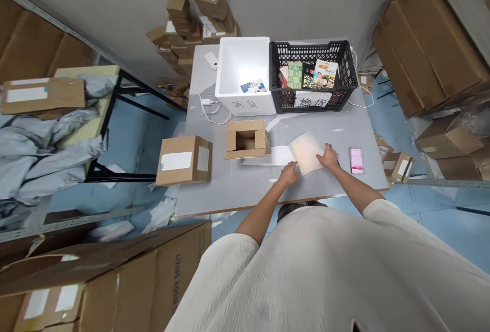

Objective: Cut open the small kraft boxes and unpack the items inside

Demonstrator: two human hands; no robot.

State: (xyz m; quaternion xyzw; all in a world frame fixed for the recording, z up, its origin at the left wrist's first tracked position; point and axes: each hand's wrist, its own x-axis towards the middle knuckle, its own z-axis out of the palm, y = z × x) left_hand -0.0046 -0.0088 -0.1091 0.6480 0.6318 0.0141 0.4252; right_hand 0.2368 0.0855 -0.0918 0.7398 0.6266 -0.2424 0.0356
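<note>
A flat pale packet in clear wrap (306, 151) lies on the grey table (245, 189) in front of me. My left hand (290, 173) grips its near left corner. My right hand (328, 157) rests on its right edge. A white sheet (276, 156) lies under and to the left of the packet. An open small cardboard box (246, 139) stands just left of that.
A sealed labelled carton (184, 160) sits at the table's left edge. A pink phone (357, 160) lies to the right. At the back stand a white foam box (245, 74) and a black crate (312, 74) with books. Stacked cartons surround the table.
</note>
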